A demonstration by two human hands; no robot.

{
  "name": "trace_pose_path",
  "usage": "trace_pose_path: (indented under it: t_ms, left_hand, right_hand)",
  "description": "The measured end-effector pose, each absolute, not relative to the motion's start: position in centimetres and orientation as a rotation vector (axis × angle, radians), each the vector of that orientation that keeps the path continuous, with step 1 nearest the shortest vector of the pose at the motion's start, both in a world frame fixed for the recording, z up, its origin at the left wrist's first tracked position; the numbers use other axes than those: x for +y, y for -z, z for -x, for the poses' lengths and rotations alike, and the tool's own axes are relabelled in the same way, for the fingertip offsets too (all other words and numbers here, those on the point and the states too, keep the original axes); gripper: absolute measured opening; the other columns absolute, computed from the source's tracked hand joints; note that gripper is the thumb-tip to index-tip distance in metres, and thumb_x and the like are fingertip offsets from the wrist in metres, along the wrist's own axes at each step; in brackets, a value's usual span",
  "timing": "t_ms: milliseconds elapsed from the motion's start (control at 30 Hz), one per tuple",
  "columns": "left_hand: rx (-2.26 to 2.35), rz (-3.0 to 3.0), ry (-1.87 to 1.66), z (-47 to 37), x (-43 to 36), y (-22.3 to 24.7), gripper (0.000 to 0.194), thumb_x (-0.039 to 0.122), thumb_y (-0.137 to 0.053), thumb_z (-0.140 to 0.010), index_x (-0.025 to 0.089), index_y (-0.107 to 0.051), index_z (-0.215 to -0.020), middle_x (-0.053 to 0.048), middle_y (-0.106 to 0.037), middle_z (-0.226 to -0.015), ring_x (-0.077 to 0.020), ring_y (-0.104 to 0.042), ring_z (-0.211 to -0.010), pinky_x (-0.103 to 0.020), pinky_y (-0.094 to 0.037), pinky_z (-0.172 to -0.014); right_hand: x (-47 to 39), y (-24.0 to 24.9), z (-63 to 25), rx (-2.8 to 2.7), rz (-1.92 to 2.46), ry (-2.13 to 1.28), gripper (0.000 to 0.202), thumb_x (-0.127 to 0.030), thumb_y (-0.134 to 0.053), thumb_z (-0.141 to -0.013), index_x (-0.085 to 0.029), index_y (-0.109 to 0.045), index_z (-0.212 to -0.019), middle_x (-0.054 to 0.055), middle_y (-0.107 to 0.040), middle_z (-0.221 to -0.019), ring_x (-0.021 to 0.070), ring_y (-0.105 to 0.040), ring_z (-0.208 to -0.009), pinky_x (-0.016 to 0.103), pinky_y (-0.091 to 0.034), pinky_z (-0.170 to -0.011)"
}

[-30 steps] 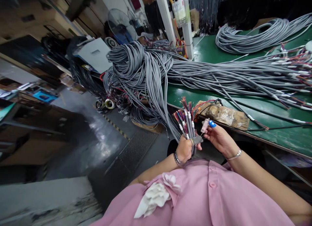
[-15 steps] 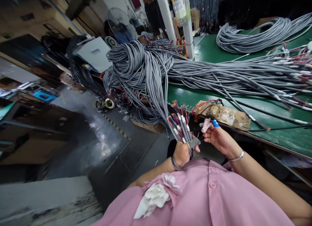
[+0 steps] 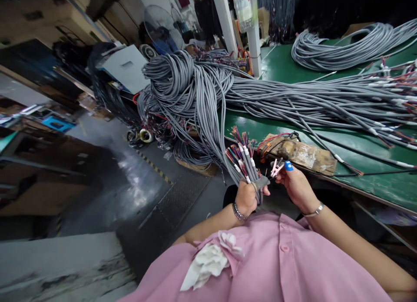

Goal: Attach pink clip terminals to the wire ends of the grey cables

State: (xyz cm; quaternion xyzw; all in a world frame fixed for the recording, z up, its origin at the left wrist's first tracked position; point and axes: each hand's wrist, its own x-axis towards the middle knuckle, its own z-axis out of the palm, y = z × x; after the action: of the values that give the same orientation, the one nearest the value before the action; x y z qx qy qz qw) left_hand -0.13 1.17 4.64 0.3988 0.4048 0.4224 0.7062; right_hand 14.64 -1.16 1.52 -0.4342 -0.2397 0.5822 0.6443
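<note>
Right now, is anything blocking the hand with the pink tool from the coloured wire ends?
Nothing visible blocks the right hand from the coloured wire ends; just its own pink tool is in between. Lower down, the grey wrap on the left hand crosses the cables.

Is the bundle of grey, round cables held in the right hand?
No, the left hand holds this bundle of grey, round cables, while the right hand holds a small, pink, forked object.

Bunched cables (image 3: 251,167), splayed wires (image 3: 232,153), pink clip (image 3: 276,168)
</note>
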Motion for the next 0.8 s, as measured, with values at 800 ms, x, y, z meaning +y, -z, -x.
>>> trace_pose_path:
  t_ms: [800]
  left_hand:
    - [0.853, -0.938, -0.948, 1.3, 0.3, -3.3, 0.018, 0.029, -0.07, -0.072, 0.012, -0.063, -0.066, -0.001, -0.06, -0.048, -0.0129, -0.055, -0.043, -0.025, -0.045, -0.047]
  right_hand:
    - [-0.8, -1.3, -14.9, -0.337, 0.753, -1.628, 0.045, -0.065, -0.06, -0.078, -0.021, -0.067, -0.081, 0.002, -0.065, -0.076, 0.0123, -0.056, -0.063, 0.024, -0.046, -0.059]
